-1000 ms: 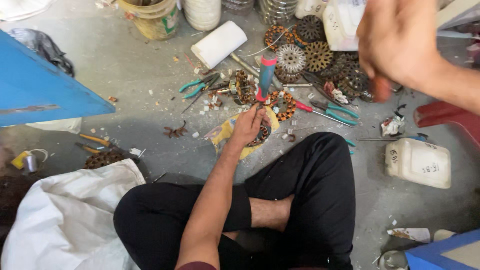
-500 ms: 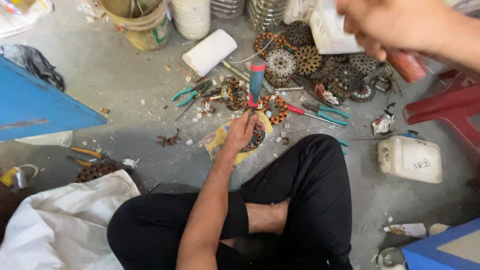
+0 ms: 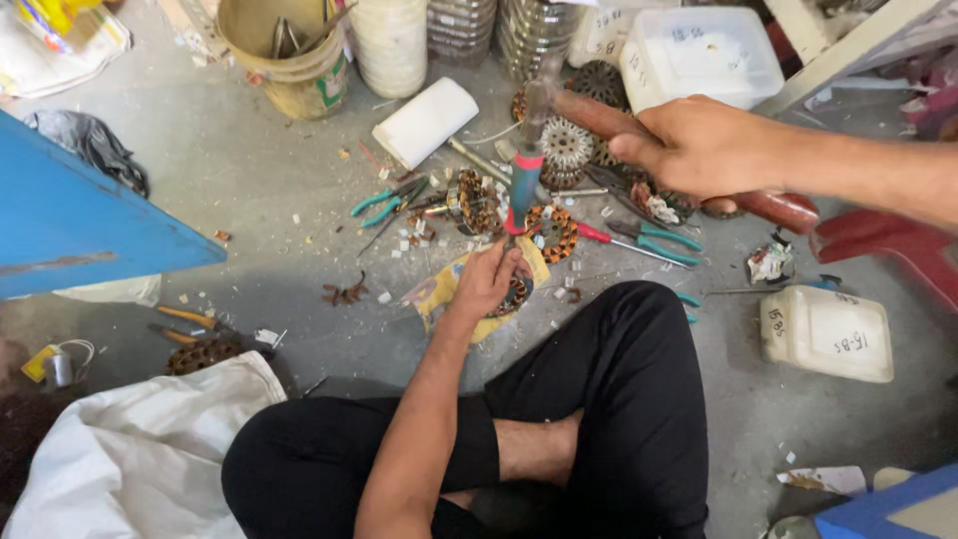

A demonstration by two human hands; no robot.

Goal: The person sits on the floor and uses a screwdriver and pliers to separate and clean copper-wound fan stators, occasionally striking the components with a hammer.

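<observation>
Head view: right hand [image 3: 699, 150] grip around hammer [image 3: 639, 125]

My left hand [image 3: 489, 279] reaches down between my crossed legs, arm stretched forward, fingers curled shut in a grip near the floor. My right hand [image 3: 699, 148] is raised higher at the right, fist closed, forearm running off the frame's edge.

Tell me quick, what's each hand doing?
Left hand: closed, holding a red-and-teal-handled screwdriver upright on a motor stator.
Right hand: closed around a wooden-handled hammer.
</observation>
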